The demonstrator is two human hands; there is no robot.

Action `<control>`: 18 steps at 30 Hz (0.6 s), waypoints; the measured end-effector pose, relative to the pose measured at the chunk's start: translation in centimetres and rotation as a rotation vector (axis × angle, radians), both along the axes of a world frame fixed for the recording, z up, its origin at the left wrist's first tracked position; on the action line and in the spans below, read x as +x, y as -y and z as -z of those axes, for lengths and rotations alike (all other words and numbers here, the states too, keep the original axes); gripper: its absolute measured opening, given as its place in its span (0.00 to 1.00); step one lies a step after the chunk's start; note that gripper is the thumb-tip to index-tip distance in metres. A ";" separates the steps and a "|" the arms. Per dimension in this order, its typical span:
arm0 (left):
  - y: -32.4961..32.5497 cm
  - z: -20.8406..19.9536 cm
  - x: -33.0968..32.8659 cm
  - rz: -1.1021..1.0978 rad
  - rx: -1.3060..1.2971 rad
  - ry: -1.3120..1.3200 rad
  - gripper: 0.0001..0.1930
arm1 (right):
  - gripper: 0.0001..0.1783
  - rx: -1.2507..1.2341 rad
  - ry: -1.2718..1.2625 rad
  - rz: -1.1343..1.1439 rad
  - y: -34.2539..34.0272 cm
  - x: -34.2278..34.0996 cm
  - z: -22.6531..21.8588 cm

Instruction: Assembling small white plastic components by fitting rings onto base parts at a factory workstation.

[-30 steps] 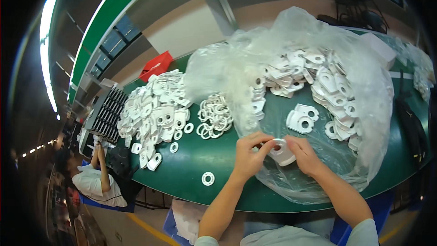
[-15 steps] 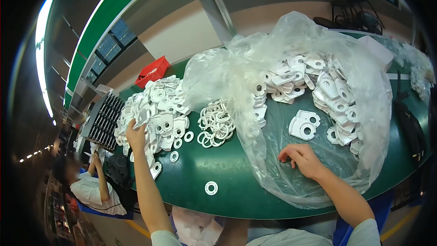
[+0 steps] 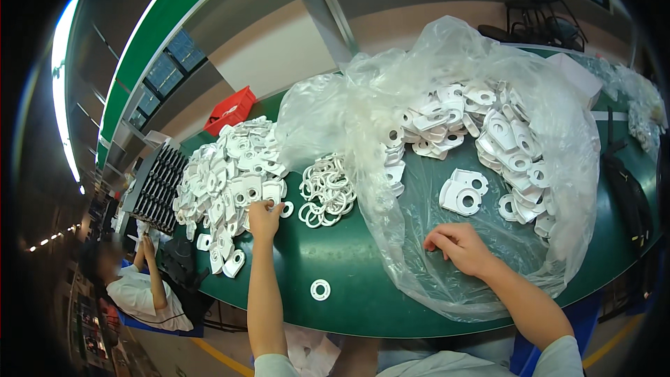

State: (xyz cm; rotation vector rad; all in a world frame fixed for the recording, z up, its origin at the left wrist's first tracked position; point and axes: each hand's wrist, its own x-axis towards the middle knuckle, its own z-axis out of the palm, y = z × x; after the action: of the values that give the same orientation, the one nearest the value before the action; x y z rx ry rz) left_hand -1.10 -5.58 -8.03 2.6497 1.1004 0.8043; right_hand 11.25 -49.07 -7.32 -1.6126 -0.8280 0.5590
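My left hand reaches down at the right edge of a heap of white plastic plates with round holes. Its fingers are drawn together by a small white ring; what lies between the fingertips is hidden. My right hand rests on a clear plastic bag, fingers curled, with nothing visible in them. Just beyond it on the bag lie joined or overlapping white plates. A single white ring sits near the table's front edge. White open loops are piled between heap and bag.
More white plates spill inside the open bag on the green table. A red bin stands behind the left heap, a black rack left of it. Another person sits at the far left. A dark bag lies right.
My left hand has moved right and nearer, from the heap's left side to the small rings at its right edge. My right hand stays in place.
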 end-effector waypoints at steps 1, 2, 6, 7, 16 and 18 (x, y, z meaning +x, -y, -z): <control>0.0 -0.2 0.0 -0.020 -0.095 -0.020 0.16 | 0.12 -0.003 0.004 -0.001 0.0 0.0 -0.1; -0.2 0.0 -0.2 -0.022 -0.091 -0.019 0.16 | 0.12 0.001 0.004 -0.003 0.0 -0.1 -0.1; -0.2 0.4 -1.2 0.109 0.028 0.258 0.11 | 0.12 0.016 0.026 -0.007 0.0 -0.2 -0.4; 0.3 0.2 -1.5 0.183 0.017 0.387 0.10 | 0.12 0.009 0.027 -0.012 -0.1 -0.2 -0.4; 1.3 -2.3 -2.7 -0.023 0.125 0.246 0.10 | 0.12 0.025 0.044 -0.008 0.1 0.1 -0.3; -1.4 -3.1 -2.3 -0.063 0.225 0.213 0.10 | 0.12 0.017 0.042 0.001 0.4 0.3 -0.1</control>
State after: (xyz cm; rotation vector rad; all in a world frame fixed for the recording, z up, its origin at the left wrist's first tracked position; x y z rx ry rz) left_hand -3.41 -4.13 -4.97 2.6343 1.1000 1.2587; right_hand 11.53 -49.49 -7.21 -1.6134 -0.8610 0.5181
